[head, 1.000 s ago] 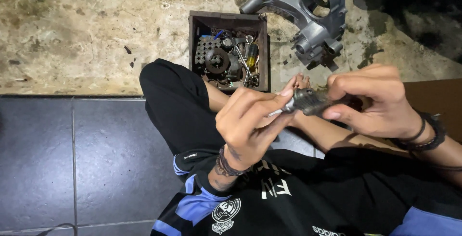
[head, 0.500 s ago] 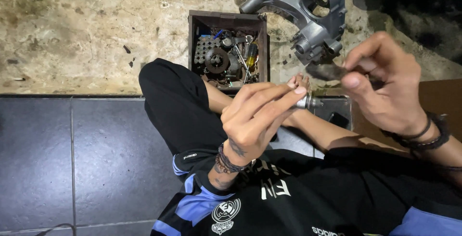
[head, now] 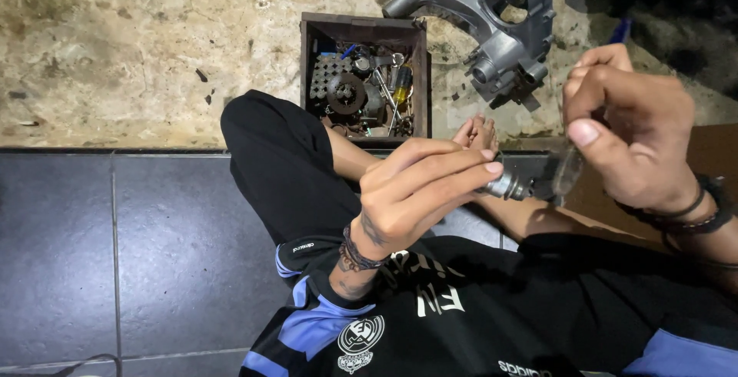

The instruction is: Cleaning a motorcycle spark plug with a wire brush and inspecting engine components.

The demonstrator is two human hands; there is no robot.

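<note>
My left hand [head: 419, 192] is in front of my chest and pinches a small silvery cylindrical metal part [head: 509, 185] at its fingertips. My right hand [head: 634, 135] is just to the right of it, thumb and fingers closed on a thin dark round piece [head: 569, 171] that is blurred. That piece hangs close to the free end of the metal part; I cannot tell whether they touch. Both wrists wear dark bands. My crossed legs and bare foot [head: 478, 132] lie below the hands.
A brown wooden box [head: 314, 62] of several metal parts, sockets and a screwdriver stands on the rough concrete beyond my knee. A grey cast engine casing [head: 500, 16] lies to its right. Dark floor tiles [head: 115, 254] extend to the left.
My right hand came off the metal part, lifted up and right, and now sits lower beside it with a dark round piece. The left hand kept hold of the part.
</note>
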